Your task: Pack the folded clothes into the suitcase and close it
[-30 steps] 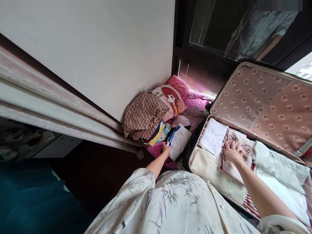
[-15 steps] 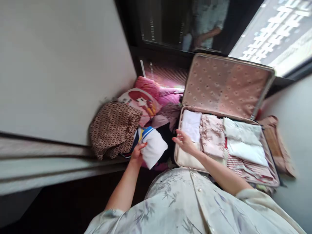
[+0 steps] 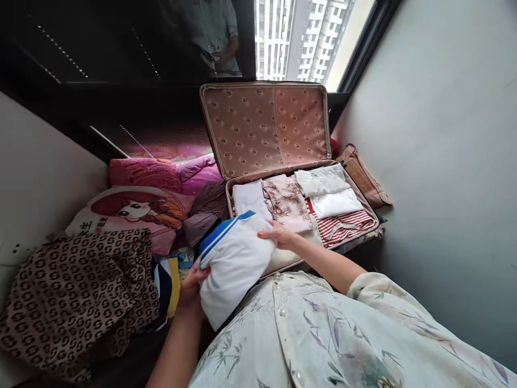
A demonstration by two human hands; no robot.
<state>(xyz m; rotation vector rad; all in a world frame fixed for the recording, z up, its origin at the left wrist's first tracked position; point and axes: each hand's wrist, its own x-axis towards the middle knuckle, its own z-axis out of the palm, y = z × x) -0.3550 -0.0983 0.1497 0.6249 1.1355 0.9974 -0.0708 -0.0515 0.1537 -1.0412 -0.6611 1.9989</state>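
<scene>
- The folded white garment with a blue collar stripe [image 3: 232,264] hangs at the near edge of the open beige suitcase [image 3: 262,126], carried from both sides so that, likely, its fold keeps.
- Left hand [image 3: 193,281] fingers curl around its left edge.
- Right hand [image 3: 278,236] fingers lie nearly straight, pressing its upper right corner, just before the folded floral cloth [image 3: 287,202] inside the suitcase.

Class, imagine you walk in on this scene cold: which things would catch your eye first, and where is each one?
First, the folded white garment with the blue collar, held at centre between the left hand and right hand. Behind it lies the open suitcase, its patterned lid propped up against the window and folded clothes, among them a red-striped garment, packed inside. At left sits a cartoon-face cushion, above a brown patterned cloth.
</scene>
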